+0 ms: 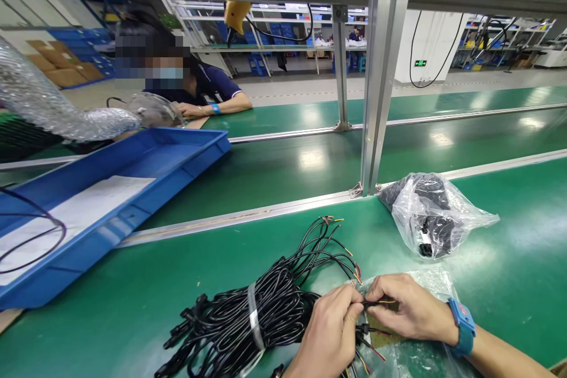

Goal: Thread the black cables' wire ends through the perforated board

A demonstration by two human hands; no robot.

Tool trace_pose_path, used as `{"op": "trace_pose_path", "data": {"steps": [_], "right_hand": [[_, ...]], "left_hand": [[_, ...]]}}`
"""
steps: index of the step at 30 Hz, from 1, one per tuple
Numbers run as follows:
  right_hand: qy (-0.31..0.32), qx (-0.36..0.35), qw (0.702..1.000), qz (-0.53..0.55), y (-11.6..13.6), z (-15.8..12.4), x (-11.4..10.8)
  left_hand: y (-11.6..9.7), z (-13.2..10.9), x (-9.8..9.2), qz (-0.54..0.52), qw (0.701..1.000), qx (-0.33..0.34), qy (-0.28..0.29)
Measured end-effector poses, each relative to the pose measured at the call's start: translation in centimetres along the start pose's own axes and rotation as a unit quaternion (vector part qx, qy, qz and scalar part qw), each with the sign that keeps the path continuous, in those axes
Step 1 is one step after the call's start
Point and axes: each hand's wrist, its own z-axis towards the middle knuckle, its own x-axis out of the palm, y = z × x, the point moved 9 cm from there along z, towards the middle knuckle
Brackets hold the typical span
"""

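My left hand [330, 328] is closed in a pinch on a thin black cable [368, 303]. Its fingertips meet those of my right hand [410, 310], which pinches the same cable near a yellow wire end and wears a blue wristband [463, 322]. Left of my hands lies a big bundle of black cables [274, 301], bound by a pale tie [254, 313]. Black connectors stick out at its left end, and bare red and yellow wire ends fan out at its top. Below my hands are more loose wire ends [376, 351] and a clear plastic bag [416, 360] lying flat.
A clear bag of black parts [436, 212] sits at the right, near a metal post [381, 77]. A blue tray [101, 230] with paper and a cable stands at left. Across the green bench, a co-worker [208, 85] sits beside a silver duct [57, 100].
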Motion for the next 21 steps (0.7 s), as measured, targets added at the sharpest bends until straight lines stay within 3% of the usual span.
{"op": "trace_pose_path", "data": {"steps": [11, 21], "right_hand": [[0.002, -0.015, 1.000, 0.018, 0.2, 0.3, 1.2], [0.021, -0.008, 0.999, -0.029, 0.6, 0.3, -0.1]], "left_hand": [[0.6, -0.4, 0.5, 0.010, 0.999, -0.034, -0.014], [0.0, 0.1, -0.2, -0.009, 1.000, -0.012, -0.017]]}}
